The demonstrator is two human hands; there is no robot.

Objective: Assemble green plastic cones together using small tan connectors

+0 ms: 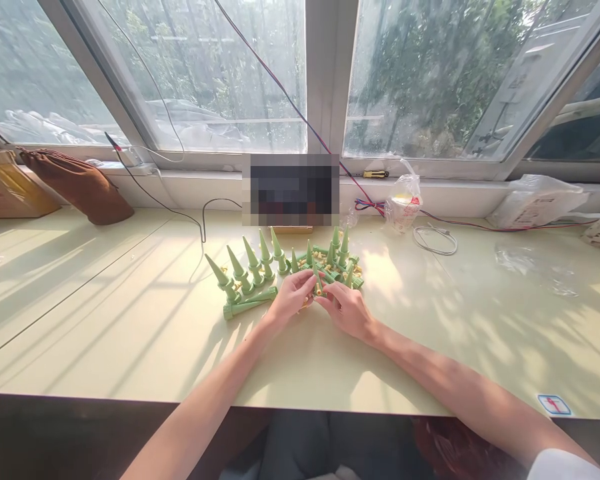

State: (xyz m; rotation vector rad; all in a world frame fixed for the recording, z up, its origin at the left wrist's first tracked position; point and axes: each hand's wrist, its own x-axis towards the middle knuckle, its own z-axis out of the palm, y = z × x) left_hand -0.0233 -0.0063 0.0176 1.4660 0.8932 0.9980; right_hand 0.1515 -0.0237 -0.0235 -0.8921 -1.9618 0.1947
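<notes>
Both hands meet over the table in front of a pile of green cone-shaped pieces. My left hand [296, 293] is closed on a green cone piece [317, 277], its fingertips on the piece's left side. From the right, my right hand [344, 305] has its fingers bent in close to the same piece, near a small yellow part [319, 291]; whether it grips anything is hidden. Several green cones [253, 260] stand in a slanting row at the left, with one lying cone [250, 303] before them. Behind my hands is a heap of green and yellow pieces [333, 257].
A blurred dark device [293, 193] stands behind the pieces. Along the window lie a brown pouch [87, 187], a cardboard box [10, 183], a plastic-wrapped cup [404, 203], a coiled white cable [435, 240], a yellow cutter [375, 174] and plastic bags [537, 200].
</notes>
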